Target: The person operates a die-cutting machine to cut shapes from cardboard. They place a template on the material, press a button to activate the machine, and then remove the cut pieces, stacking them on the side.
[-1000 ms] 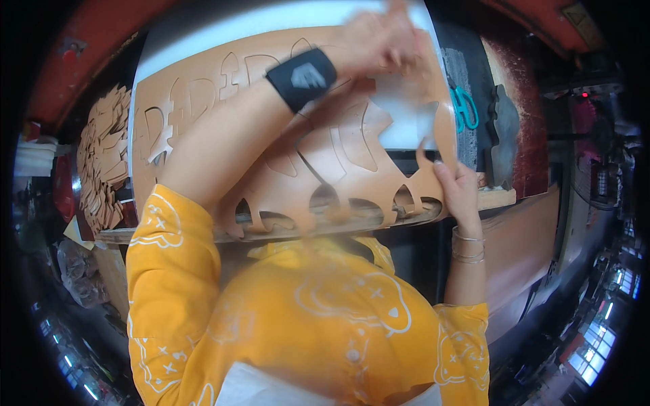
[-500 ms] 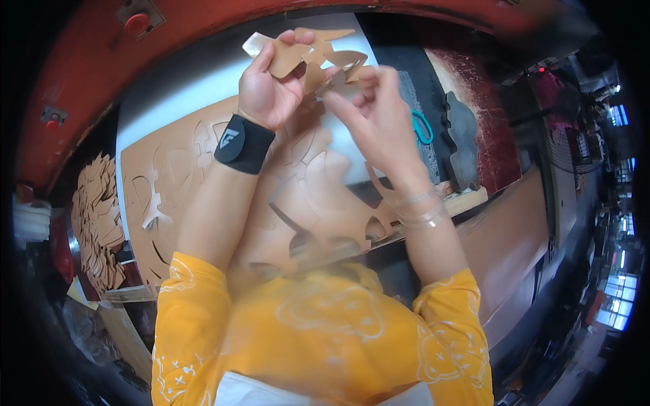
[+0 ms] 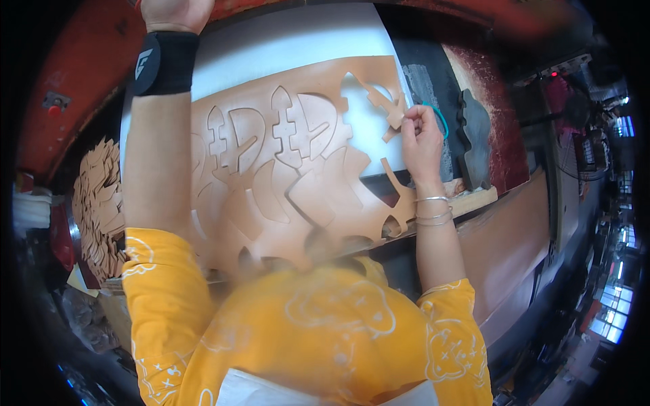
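A tan leather sheet with several curved shapes cut into it lies across the work surface. My right hand is closed at the sheet's right end, pinching a narrow strip of leather scrap between thumb and fingers. White backing shows through the gaps beside that strip. Far off to the left, my left hand reaches past the top edge of the picture; its fingers are out of view, so what it holds cannot be seen. A black wristband wraps that wrist.
A stack of cut leather pieces stands at the left. Right of the sheet are teal-handled scissors, partly behind my right hand, and a dark wavy-edged block. An orange-red machine frame with a red button borders the far left.
My left hand has moved up and left out of the frame, and the loose cut pieces are no longer visible. My right hand has come down to the right and now grips the scrap strip.
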A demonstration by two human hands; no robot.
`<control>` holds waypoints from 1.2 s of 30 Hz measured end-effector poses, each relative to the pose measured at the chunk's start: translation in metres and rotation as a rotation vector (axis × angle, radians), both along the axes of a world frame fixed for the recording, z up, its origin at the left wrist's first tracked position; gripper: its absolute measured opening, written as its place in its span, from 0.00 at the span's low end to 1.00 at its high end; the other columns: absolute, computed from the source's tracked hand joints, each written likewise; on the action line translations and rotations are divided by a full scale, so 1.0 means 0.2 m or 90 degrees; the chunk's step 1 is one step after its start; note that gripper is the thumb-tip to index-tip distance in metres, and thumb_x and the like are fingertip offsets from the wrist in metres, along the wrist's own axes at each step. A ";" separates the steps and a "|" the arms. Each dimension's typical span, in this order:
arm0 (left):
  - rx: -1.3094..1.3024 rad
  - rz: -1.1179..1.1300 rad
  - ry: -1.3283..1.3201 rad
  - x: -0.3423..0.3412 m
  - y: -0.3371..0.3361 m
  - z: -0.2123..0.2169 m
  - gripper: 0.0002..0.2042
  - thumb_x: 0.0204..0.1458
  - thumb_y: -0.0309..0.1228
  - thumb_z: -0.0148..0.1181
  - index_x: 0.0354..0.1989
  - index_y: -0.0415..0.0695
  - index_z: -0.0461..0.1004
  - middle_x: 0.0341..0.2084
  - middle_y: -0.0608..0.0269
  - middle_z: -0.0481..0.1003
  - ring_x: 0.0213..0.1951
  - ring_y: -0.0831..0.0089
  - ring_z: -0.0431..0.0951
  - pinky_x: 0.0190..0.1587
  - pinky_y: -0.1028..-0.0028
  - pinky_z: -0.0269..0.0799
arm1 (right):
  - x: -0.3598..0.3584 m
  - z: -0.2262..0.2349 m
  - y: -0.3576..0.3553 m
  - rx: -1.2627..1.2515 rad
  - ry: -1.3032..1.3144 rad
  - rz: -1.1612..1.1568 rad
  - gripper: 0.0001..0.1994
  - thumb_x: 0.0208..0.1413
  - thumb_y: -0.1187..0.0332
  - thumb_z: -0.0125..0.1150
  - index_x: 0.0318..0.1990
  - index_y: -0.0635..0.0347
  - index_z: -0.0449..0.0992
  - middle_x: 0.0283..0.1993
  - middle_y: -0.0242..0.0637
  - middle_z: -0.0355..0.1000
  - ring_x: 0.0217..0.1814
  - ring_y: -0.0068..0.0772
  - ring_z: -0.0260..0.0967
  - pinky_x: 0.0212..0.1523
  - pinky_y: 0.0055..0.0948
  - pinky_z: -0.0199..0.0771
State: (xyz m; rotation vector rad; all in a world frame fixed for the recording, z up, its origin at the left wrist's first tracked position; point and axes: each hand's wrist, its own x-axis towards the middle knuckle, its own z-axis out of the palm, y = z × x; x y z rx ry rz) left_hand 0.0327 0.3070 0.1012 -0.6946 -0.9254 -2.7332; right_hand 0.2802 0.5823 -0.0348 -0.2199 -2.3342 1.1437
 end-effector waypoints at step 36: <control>-0.236 -0.153 -0.338 0.47 -0.09 -0.26 0.19 0.66 0.41 0.32 0.56 0.43 0.63 0.54 0.52 0.68 0.58 0.57 0.67 0.59 0.55 0.65 | -0.08 0.37 -0.32 0.049 0.023 0.096 0.16 0.51 0.65 0.64 0.42 0.62 0.68 0.24 0.36 0.68 0.26 0.36 0.68 0.32 0.32 0.70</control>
